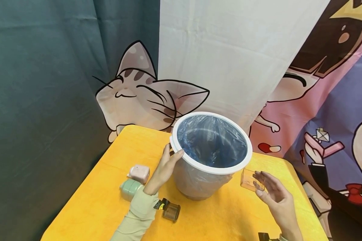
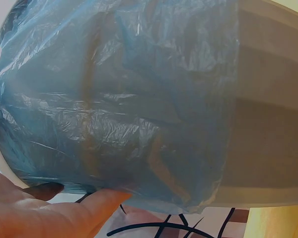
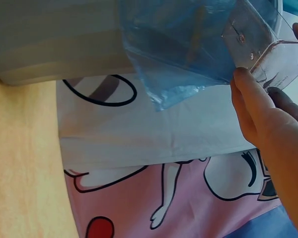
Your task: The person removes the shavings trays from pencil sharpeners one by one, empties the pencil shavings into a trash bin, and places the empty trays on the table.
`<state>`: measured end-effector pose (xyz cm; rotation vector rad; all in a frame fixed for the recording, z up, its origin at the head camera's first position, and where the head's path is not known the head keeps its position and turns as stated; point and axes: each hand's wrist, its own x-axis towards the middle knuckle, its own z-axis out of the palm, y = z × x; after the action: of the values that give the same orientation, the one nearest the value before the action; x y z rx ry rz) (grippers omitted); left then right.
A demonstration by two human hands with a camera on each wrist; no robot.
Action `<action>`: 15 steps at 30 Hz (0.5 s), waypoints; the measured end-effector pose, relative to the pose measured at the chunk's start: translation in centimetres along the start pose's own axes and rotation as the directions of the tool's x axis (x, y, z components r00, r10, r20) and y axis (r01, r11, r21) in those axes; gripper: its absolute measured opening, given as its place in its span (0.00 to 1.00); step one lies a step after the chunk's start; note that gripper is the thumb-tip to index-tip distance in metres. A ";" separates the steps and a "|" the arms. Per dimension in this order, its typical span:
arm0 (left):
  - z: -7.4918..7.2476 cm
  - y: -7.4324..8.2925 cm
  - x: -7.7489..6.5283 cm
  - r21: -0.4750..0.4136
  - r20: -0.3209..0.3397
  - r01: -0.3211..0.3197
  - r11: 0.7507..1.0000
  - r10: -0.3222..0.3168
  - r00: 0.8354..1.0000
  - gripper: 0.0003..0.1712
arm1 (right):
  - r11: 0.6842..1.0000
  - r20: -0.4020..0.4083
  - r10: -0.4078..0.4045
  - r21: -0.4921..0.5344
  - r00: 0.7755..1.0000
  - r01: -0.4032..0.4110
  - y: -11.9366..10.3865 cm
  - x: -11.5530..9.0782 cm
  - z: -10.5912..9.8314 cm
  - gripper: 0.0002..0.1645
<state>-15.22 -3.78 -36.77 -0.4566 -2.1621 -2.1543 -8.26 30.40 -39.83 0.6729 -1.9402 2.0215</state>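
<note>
A white-rimmed trash can (image 1: 196,187), lined with a thin blue plastic bag (image 1: 212,144), stands upright on the yellow table (image 1: 217,224). My left hand (image 1: 164,169) grips its rim on the left side, with the thumb lying near the outer edge. In the left wrist view, the liner (image 2: 129,99) hangs folded over the outside of the can. To the right of the can, my right hand (image 1: 277,197) holds a small clear plastic box (image 1: 251,180) between thumb and fingers, above the table. The right wrist view shows the box (image 3: 253,42) in front of the liner; its contents cannot be made out.
Left of my left forearm lie a small pink object (image 1: 139,173) and a rounded green one (image 1: 129,189), side by side. Printed cartoon curtains (image 1: 229,50) hang behind the table. The table's left edge runs along a dark green curtain (image 1: 48,100).
</note>
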 end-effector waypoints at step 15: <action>-0.2 -2.5 1.0 -0.015 0.005 -0.023 1.000 0.023 1.000 0.37 | 0.995 -0.008 0.100 -0.022 0.995 -0.101 1.7 -1.8 0.5 0.34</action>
<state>-16.81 -3.75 -38.99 -0.4858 -2.1338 -2.1617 -7.49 30.05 -42.19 0.5731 -2.0278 2.0540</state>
